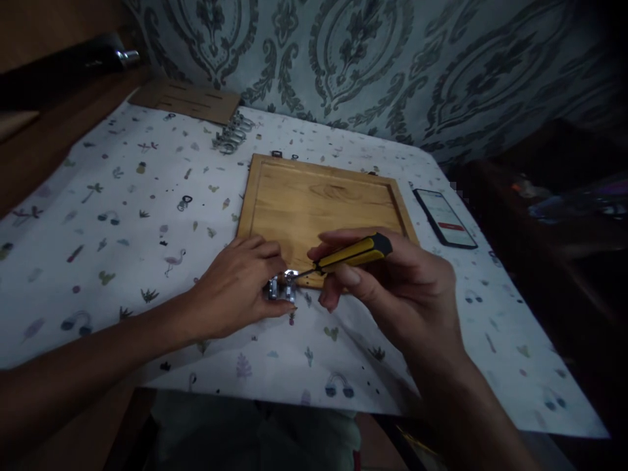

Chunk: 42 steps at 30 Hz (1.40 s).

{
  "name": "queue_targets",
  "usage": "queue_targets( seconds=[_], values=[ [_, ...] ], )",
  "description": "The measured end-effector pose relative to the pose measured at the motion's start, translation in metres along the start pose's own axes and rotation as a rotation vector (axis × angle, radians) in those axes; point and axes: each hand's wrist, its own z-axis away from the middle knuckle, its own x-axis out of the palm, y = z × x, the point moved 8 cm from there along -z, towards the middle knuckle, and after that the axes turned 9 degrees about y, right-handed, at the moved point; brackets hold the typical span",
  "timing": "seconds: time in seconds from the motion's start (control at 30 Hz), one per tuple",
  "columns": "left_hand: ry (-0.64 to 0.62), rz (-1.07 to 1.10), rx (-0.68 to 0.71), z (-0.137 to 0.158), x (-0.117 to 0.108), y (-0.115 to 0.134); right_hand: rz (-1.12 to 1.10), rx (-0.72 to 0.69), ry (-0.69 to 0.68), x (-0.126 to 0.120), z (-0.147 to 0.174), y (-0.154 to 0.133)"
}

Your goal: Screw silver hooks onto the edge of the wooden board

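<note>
Left hand [240,284] pinches metal hook [283,286] at board [324,203] edge; right hand [392,281] grips screwdriver [350,254].

Dim light, corners of frame very dark. Wall [392,59] across the top: grey-blue wallpaper with big damask ornament. Table [59,216] covered by white sheet printed with small colourful motifs, filling the middle. Brown wooden surface [29,150] at upper left, a dark cylinder with metal tip [63,65] lying on it. Dark furniture [564,216] at right, blurred clutter on top.
</note>
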Motion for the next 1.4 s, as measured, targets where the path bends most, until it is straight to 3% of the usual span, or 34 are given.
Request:
queue_targets(
  seconds=[0.2,0.47,0.77,0.93,1.4],
  values=[
    [-0.011,-0.005,-0.015,-0.001,-0.001,0.001,0.001,-0.034,0.1,-0.002,-0.004,0.0],
    [-0.008,-0.012,-0.021,0.0,0.001,-0.001,0.008,-0.02,0.02,-0.003,0.001,0.003],
    [-0.032,-0.016,-0.033,-0.001,0.002,0.0,0.044,-0.086,0.122,-0.005,0.005,0.001],
    [-0.017,-0.017,-0.024,0.0,0.003,-0.002,0.054,-0.186,0.279,-0.015,0.009,-0.009],
    [-0.028,-0.018,-0.033,0.0,0.002,-0.001,0.083,-0.154,0.22,-0.009,0.003,-0.001]
  ],
)
